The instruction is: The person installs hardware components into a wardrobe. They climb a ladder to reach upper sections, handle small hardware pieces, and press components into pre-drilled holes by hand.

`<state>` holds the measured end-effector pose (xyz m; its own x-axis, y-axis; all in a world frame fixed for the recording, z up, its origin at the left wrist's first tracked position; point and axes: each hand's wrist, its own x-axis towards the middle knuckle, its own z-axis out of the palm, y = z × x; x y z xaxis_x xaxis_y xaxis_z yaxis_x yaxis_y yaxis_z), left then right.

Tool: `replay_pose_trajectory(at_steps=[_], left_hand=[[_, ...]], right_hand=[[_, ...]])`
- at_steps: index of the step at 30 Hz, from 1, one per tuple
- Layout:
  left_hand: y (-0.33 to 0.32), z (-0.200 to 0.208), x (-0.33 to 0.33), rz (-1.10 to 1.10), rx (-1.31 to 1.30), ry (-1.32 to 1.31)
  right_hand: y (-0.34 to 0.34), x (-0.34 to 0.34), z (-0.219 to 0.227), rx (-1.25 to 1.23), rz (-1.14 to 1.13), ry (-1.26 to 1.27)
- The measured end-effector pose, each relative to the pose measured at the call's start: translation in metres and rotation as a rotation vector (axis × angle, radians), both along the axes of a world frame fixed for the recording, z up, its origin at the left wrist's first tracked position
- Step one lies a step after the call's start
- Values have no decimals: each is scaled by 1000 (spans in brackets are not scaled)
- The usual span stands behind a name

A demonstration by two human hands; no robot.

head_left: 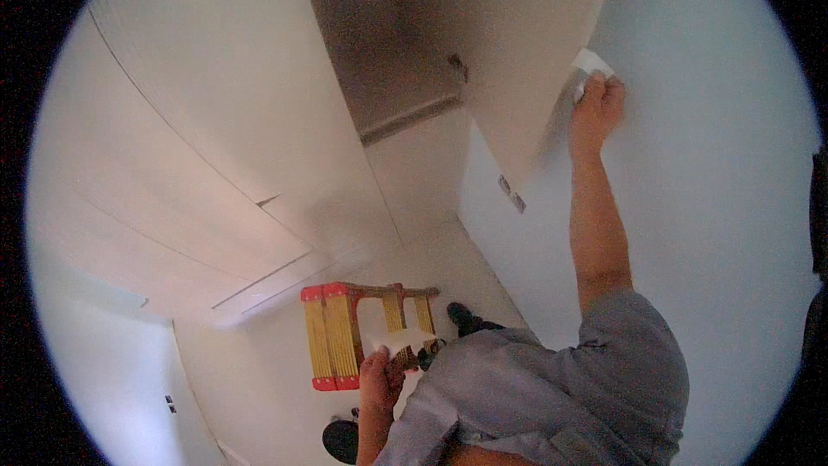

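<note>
My right hand [597, 103] is raised high against the white wall [707, 207] and presses a small white cloth or paper [589, 63] to it beside the edge of an open white door [509, 78]. My left hand [379, 375] is down by my waist and grips a white object [398, 343], a cloth or a bottle top; I cannot tell which. My grey sleeve and shirt [552, 388] fill the lower middle of the view.
A yellow stepladder with red end caps [345, 336] stands on the pale floor below me. My dark shoe [466, 318] shows next to it. White wall panels [216, 147] rise at the left, and a dim doorway [388, 43] opens at the top.
</note>
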<state>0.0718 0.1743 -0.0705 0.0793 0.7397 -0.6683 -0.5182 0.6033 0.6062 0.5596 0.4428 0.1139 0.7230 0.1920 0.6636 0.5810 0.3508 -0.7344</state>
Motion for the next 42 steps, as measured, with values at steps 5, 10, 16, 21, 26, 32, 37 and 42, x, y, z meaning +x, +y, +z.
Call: replay_pose_trajectory(at_steps=[5, 10, 16, 21, 26, 32, 37, 42], left_hand=[[41, 18, 7, -87, 10, 338], [45, -22, 7, -340, 436, 790], [85, -9, 12, 178, -119, -105], [66, -7, 16, 446, -162, -83], [25, 32, -9, 687, -250, -23], [-60, 4, -71, 889, -175, 47], [-199, 26, -109, 863, -245, 52], [-362, 8, -197, 925, -211, -22]], right_hand=[[60, -25, -10, 140, 361, 320], [76, -67, -38, -155, -21, -423], [158, -212, -52, -349, 817, -115], [145, -303, -147, -907, 1476, -20], [54, -395, -204, -1397, 1858, -296], [-55, -480, -221, -1345, 2164, -553], [-207, -525, -185, -1484, 2180, -486], [-354, -640, -185, -1883, 2040, -303]])
